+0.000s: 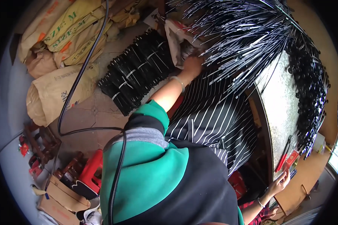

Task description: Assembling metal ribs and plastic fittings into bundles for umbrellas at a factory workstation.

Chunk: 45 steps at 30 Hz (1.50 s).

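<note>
My left hand (192, 66) reaches to the mouth of a pale open sack (173, 41), beside a stack of bundled black strips. Its fingers are hidden by the sack and shadow, so what they hold cannot be told. At the worktable's near right edge, my right hand (278, 183) has its fingers bent at the lower end of a small flat red packet (290, 160); it seems to grip it. Red-handled pliers (284, 155) lie beside the packet. A large fan of thin black cable-like strips (248, 45) hangs over the table's far end.
Black bundles tied with white bands (133, 73) lie on the floor. Yellow and tan sacks (64, 90) are piled at the left. A black cable (90, 130) loops across the view. A red machine (91, 174) and cardboard box (60, 204) stand lower left. A plaid sleeve (254, 205) shows lower right.
</note>
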### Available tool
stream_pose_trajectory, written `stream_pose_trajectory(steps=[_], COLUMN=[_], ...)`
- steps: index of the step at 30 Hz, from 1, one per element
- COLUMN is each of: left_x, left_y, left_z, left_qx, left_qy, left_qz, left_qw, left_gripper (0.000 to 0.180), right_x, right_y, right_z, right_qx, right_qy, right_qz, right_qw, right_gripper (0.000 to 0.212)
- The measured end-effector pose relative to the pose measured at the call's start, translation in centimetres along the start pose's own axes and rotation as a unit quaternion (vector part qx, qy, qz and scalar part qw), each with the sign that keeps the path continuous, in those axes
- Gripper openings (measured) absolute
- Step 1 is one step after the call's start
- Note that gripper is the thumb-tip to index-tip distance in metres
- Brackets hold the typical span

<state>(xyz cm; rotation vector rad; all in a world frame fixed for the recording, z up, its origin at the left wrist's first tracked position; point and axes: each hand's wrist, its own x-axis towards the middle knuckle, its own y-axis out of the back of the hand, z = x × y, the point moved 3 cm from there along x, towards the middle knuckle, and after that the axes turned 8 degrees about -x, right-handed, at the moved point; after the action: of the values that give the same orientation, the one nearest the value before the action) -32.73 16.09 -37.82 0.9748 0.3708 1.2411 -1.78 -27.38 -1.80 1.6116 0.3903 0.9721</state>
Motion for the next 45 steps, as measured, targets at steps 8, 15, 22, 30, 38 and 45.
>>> stream_pose_trajectory(steps=[8, 15, 22, 30, 38, 45], left_x=[-5.5, -10.6, -2.8, -0.1, -3.4, -1.7], left_y=[9.1, 21.3, 23.9, 26.3, 26.5, 24.2], left_z=[9.6, 30.7, 45.5, 60.5, 67.9, 71.2], left_qx=[-0.206, -0.515, -0.445, -0.668, -0.736, -0.686], left_qy=[-0.082, -0.365, -0.484, -0.295, 0.022, -0.399], left_qz=[0.064, -0.227, -0.193, -0.377, -0.567, -0.578], left_qw=[0.973, 0.742, 0.728, 0.57, 0.37, 0.19], left_gripper=[0.012, 0.02, 0.03, 0.022, 0.031, 0.022], right_x=[-2.9, -4.8, 2.0, 5.1, 2.2, -12.0], right_y=[-3.1, -1.6, 5.0, 7.1, 2.2, -9.4], right_z=[-9.5, -18.6, -11.1, -6.9, 0.8, 2.7], right_qx=[0.119, 0.454, 0.588, 0.592, 0.532, 0.404], right_qy=[0.103, 0.04, -0.096, 0.035, -0.026, -0.112], right_qz=[-0.025, -0.247, -0.08, -0.096, -0.031, -0.091], right_qw=[0.987, 0.855, 0.799, 0.799, 0.846, 0.903], right_gripper=[0.027, 0.052, 0.037, 0.029, 0.025, 0.023])
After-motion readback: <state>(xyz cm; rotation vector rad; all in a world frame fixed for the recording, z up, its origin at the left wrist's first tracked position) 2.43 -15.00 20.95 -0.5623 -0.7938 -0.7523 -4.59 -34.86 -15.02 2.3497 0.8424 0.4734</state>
